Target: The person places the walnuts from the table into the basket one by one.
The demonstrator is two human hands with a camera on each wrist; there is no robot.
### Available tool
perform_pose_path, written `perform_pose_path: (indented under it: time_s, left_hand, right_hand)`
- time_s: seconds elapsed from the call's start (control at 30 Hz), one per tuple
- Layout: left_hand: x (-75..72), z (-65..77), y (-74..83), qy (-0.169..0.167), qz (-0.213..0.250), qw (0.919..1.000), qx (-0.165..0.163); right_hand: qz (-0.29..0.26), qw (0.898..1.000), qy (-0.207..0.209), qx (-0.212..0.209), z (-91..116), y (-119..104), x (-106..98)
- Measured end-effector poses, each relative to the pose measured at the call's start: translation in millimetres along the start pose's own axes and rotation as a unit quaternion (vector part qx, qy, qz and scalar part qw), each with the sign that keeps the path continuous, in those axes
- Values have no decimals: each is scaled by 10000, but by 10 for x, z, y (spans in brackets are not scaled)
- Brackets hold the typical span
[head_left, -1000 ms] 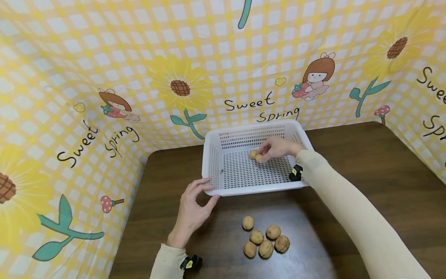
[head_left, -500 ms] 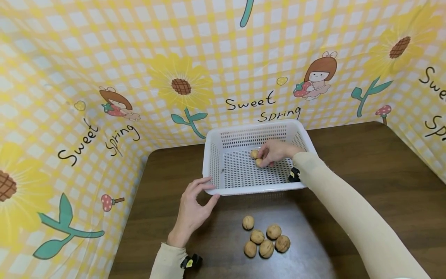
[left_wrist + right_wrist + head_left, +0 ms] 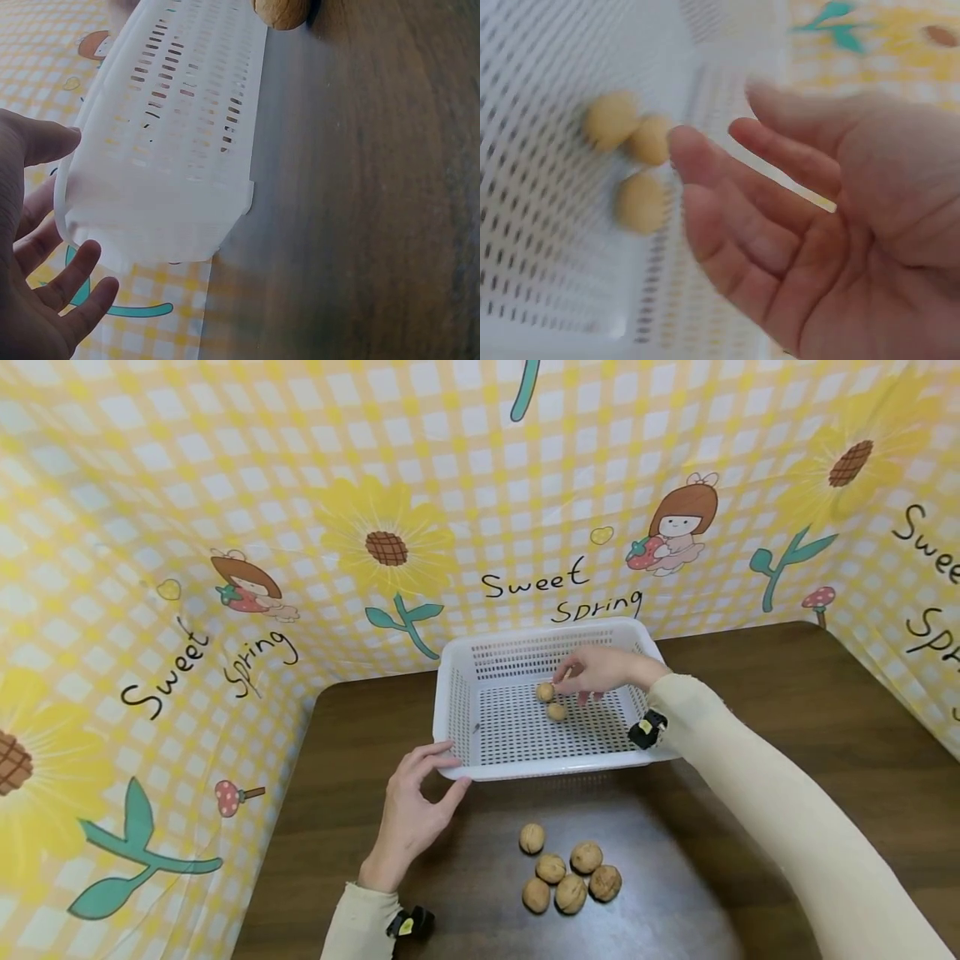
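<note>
A white perforated plastic basket (image 3: pixel 555 767) stands at the back of the table. My left hand (image 3: pixel 414 814) grips its near left corner, thumb outside the rim and fingertips over it; the left wrist view shows the thumb (image 3: pixel 56 141) at the rim. My right hand (image 3: pixel 603 670) hovers inside the basket with fingers loosely bent and nothing in them. In the head view, one walnut (image 3: pixel 545 692) lies by its fingertips and another walnut (image 3: pixel 557 712) just nearer. The blurred right wrist view shows three walnuts, the lowest walnut (image 3: pixel 641 202) slightly apart from the other two.
Several walnuts (image 3: pixel 571 893) form a loose group on the dark wooden table (image 3: pixel 360 727) in front of the basket, with one walnut (image 3: pixel 532 838) a little apart. A yellow checked cloth (image 3: pixel 480 527) hangs behind and along both sides.
My right hand has let go of a walnut on the basket floor and drawn up and right, its fingers loosening. The left hand and the walnuts on the table stay put.
</note>
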State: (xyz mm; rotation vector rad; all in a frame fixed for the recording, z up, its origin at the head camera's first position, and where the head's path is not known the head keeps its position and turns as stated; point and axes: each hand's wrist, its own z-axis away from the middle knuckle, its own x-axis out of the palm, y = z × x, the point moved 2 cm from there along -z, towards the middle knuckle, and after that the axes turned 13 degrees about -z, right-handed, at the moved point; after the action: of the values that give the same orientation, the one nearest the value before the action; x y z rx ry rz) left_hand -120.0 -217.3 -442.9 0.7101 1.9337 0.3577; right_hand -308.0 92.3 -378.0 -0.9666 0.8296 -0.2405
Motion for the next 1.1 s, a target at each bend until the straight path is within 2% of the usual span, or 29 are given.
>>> perform_pose_path:
  time_s: [0.13, 0.23, 0.43, 0.6, 0.83, 1.1]
  left_hand:
    - [0, 3, -14, 16, -42, 10000, 34]
    - [0, 4, -22, 27, -59, 10000, 36]
    - [-2, 6, -23, 55, -69, 10000, 46]
    - [15, 0, -7, 11, -36, 10000, 37]
    - [5, 8, -10, -9, -7, 10000, 6]
    - [19, 1, -9, -48, -18, 10000, -26]
  right_hand:
    - [-325, 9968, 300, -667, 275, -213, -22]
    - [-630, 9908, 417, -1122, 501, -321, 38]
    - [-1122, 9795, 434, -1615, 870, -343, 418]
    - [-1141, 9764, 424, -1785, 1023, -162, 832]
    - [-1030, 9731, 194, -2051, 1008, 261, 1310]
    - [-1231, 9731, -164, -1940, 1015, 597, 1520]
